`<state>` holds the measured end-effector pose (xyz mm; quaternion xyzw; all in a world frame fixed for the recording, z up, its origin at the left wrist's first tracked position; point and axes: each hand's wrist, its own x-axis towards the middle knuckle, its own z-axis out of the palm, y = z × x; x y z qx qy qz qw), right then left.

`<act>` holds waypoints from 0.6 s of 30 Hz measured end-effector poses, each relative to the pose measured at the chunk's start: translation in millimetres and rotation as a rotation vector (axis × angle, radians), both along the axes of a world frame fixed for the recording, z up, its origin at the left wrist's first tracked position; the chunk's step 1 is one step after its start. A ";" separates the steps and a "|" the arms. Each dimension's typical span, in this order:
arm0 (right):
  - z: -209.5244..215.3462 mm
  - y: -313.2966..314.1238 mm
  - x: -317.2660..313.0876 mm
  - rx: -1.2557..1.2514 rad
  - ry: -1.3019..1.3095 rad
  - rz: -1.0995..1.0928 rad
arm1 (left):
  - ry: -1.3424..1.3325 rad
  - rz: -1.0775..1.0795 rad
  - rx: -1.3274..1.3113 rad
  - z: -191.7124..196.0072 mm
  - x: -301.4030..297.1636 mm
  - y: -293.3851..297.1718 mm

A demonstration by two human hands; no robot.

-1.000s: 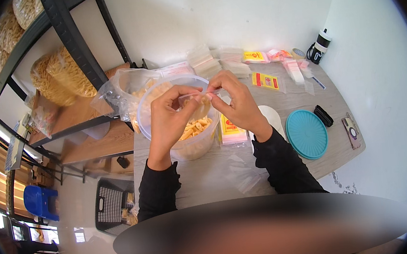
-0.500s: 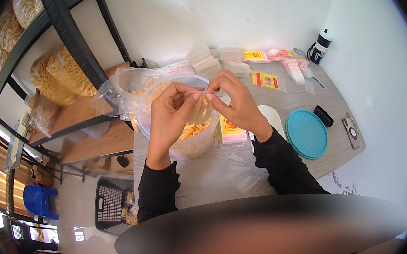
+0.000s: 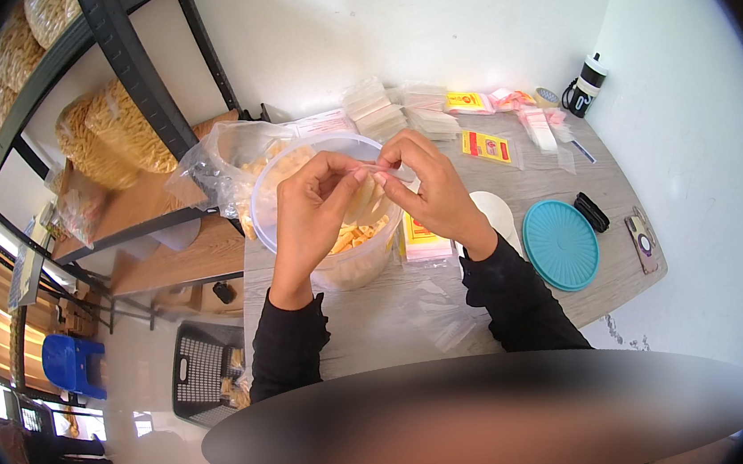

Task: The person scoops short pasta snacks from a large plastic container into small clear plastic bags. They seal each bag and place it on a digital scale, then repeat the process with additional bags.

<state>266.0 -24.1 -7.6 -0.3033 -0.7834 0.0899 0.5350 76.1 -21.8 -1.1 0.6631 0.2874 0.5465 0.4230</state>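
Note:
A small clear plastic bag (image 3: pixel 369 202) with pale contents hangs between my hands, above a large translucent tub (image 3: pixel 351 275). My left hand (image 3: pixel 316 209) pinches the bag's upper edge between thumb and fingers. Close beside it, my right hand (image 3: pixel 430 189) is closed on the same edge, fingertips nearly touching the left ones. Orange-yellow snack sticks (image 3: pixel 359 233) lie in the tub under the bag. My fingers partly hide the bag's top.
A large clear bag (image 3: pixel 226 161) of snacks leans by the tub. Stacks of flat bags (image 3: pixel 373 111), yellow-red labels (image 3: pixel 487 147), a turquoise lid (image 3: pixel 561 245), a phone (image 3: pixel 642 240) and a black-and-white tumbler (image 3: pixel 586 86) lie around the table. A black basket (image 3: pixel 201 365) stands on the floor.
My fingers have shifted slightly along the bag's upper edge, and the bag's top looks more folded. Both hands stay over the tub.

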 end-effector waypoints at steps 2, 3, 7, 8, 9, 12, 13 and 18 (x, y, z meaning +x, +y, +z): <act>0.3 -0.7 -0.4 -0.014 0.009 0.020 | 0.069 0.027 0.000 0.0 -0.3 -0.2; 0.2 -0.9 -0.1 -0.026 0.006 0.026 | 0.107 0.043 -0.012 0.2 -0.4 -0.5; -1.0 0.8 0.4 -0.012 -0.027 0.020 | 0.163 0.107 0.063 2.1 0.6 -3.3; -1.8 0.8 -0.2 -0.024 -0.023 0.023 | 0.179 0.126 0.081 2.9 0.3 -4.5; -2.7 0.7 -1.4 -0.028 -0.018 0.025 | 0.190 0.143 0.103 3.7 0.1 -5.5; -3.4 -0.1 -2.7 -0.069 0.008 0.046 | 0.195 0.172 0.129 5.6 -1.9 -7.0; -3.3 -0.5 -2.9 -0.084 0.016 0.055 | 0.184 0.177 0.106 5.7 -2.6 -6.9; -1.0 -3.1 2.1 -0.108 -0.004 0.008 | 0.069 0.166 0.026 4.9 -5.8 -1.1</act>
